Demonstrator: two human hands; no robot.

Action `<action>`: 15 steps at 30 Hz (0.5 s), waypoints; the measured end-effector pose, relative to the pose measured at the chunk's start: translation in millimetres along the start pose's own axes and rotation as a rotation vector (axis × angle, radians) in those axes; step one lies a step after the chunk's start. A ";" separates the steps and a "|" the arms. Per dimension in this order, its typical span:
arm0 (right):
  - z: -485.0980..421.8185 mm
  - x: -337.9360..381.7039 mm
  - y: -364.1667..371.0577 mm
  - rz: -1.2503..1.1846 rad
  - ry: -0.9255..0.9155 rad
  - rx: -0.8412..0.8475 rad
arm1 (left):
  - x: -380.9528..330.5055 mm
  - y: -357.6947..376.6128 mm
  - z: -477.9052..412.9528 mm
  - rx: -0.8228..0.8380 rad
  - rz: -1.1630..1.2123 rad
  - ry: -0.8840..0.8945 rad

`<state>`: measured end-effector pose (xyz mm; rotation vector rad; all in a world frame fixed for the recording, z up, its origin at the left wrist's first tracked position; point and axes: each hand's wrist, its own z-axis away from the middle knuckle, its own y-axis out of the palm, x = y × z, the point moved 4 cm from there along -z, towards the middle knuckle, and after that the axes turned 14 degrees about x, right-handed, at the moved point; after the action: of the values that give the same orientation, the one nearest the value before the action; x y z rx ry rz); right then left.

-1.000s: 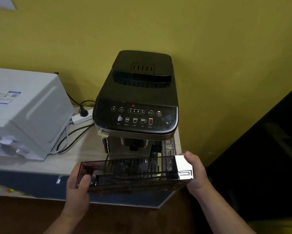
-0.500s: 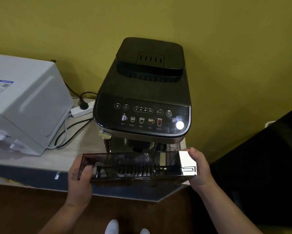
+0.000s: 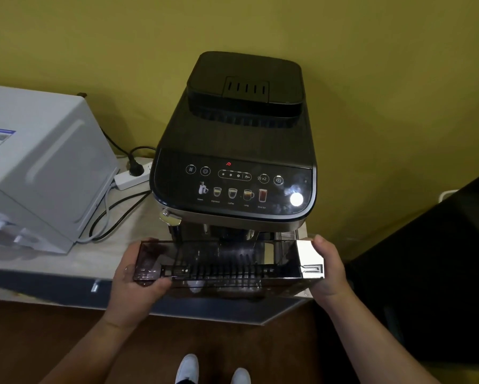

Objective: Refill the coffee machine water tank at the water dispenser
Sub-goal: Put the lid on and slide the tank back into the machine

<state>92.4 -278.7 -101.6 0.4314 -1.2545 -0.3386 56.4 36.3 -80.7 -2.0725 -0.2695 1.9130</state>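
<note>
I see the left hand (image 3: 138,284) and right hand (image 3: 329,270) gripping the water tank (image 3: 219,261) by its ends, just before the coffee machine (image 3: 238,151).

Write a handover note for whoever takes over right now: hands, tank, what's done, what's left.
Left hand grips the water tank at its left end; right hand grips its chrome-faced right end.
The tank is out of the coffee machine, held level in front of it.
Done: tank removed; its water level cannot be told.
Left: fill it, perhaps at the white appliance on the left, then reseat it.
</note>
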 end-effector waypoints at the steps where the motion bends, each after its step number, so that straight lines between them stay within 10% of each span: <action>1: 0.2 0.6 0.6 0.000 -0.003 0.000 | 1.2 -1.5 0.2 0.041 -0.015 -0.044; 9: -2.0 1.7 -5.0 0.120 0.037 0.069 | -1.6 -4.8 -2.0 0.121 -0.172 -0.136; 15: -39.6 -1.9 -67.9 0.487 0.229 -0.235 | 6.9 -5.9 -3.0 0.117 -0.189 -0.159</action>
<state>129.1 -331.9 -146.3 -0.0427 -1.0403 -0.0176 60.5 43.9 -84.9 -1.7576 -0.3664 1.9307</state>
